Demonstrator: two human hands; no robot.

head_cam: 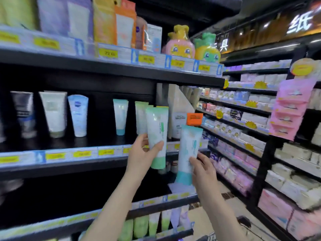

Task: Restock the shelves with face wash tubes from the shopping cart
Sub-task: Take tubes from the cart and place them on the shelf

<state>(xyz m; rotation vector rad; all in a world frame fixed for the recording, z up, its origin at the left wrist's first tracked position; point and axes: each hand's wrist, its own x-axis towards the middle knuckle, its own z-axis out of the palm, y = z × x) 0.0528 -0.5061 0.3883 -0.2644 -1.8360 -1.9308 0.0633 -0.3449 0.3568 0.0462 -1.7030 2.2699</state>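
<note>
My left hand (pixel 142 153) grips a green-capped tube (pixel 157 136) upright, cap down, in front of the middle shelf (pixel 66 164). My right hand (pixel 202 169) holds a teal-capped tube (pixel 188 153) just to the right of it and lower, also cap down, tilted slightly. On the middle shelf stand a dark tube (pixel 24 113), a white tube (pixel 54 113), a blue-topped tube (pixel 78 115), then a gap, then a small teal tube (pixel 120 116) and a pale green tube (pixel 141 117) partly behind the one I hold. The top shelf (pixel 111 66) carries boxes and two cartoon-faced bottles (pixel 180 44). Green tubes (pixel 141 226) hang low below. Yellow price tags (pixel 106 152) line the shelf edges.
</note>
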